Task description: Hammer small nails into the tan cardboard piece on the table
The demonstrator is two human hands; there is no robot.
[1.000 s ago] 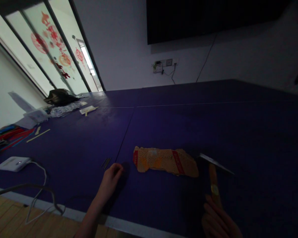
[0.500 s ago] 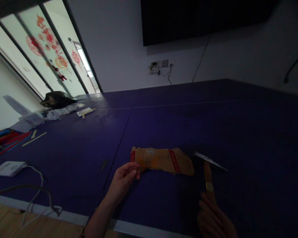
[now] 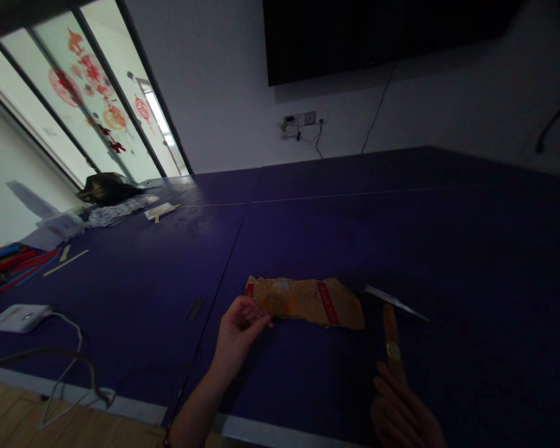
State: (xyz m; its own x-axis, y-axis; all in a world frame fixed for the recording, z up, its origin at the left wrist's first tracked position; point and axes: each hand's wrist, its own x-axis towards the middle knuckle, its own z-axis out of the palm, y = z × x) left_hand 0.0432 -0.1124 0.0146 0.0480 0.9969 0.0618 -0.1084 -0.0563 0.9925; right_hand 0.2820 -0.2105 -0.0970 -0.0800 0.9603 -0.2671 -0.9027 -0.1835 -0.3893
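A flat brown cardboard piece (image 3: 308, 302) with two red bands lies on the purple table (image 3: 336, 242). At its left end is my left hand (image 3: 242, 323), thumb and fingers pinched together; anything between the fingertips is too small to make out. My right hand (image 3: 399, 404) is wrapped round the wooden handle of a hammer (image 3: 392, 336). The long, narrow metal head of the hammer lies just right of the cardboard. Several thin dark nails or rods (image 3: 196, 308) rest on the table to the left.
On the left are a white device (image 3: 17, 318) with a cable, pale strips (image 3: 65, 262), and red and blue items (image 3: 16, 264). Farther back sit a dark bag (image 3: 106, 188) and clear plastic (image 3: 116, 210). A dark screen (image 3: 382, 37) hangs on the wall above sockets.
My left hand has shifted slightly to the right along the cardboard's near edge and turned, with its fingers still pinched. My right hand and the hammer have barely moved.
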